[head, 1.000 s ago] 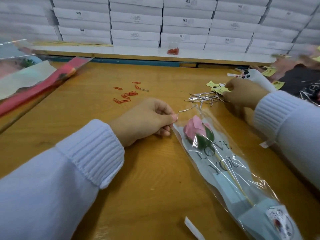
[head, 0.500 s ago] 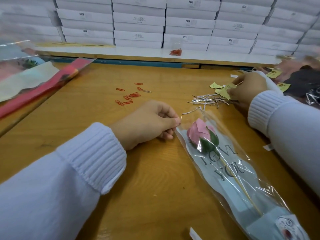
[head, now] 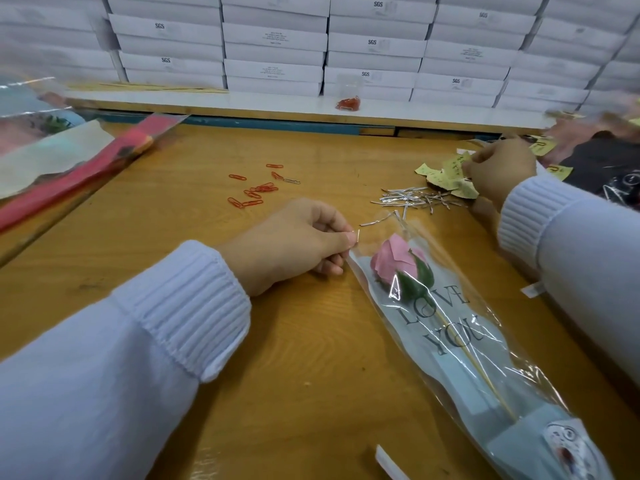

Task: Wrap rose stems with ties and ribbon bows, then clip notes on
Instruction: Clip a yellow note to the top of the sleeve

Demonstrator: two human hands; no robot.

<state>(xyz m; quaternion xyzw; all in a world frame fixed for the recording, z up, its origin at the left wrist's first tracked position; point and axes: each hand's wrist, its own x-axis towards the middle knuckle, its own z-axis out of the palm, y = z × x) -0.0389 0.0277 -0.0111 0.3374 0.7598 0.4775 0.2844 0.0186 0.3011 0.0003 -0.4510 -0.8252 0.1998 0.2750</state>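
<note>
Pinching a clip (head: 357, 234), the left grip (head: 294, 244) lies just beside the rose (head: 391, 259); right grip (head: 498, 168) pinches yellow notes (head: 450, 169).

Bare tabletop (head: 301, 358) opens left of the wrapped rose (head: 412, 268). Paper clips (head: 256, 190) and ties (head: 415, 199) litter the middle; blurred clutter (head: 602, 161) far right seems dense.

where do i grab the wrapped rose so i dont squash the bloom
Pinch the wrapped rose low on its sleeve, across the thin stem below the LOVE YOU print, coming from above at the near end. It lies flat on the table with the bloom at the far end beside the left hand; lower down only the stick fills the sleeve, so nothing gets crushed.
</note>
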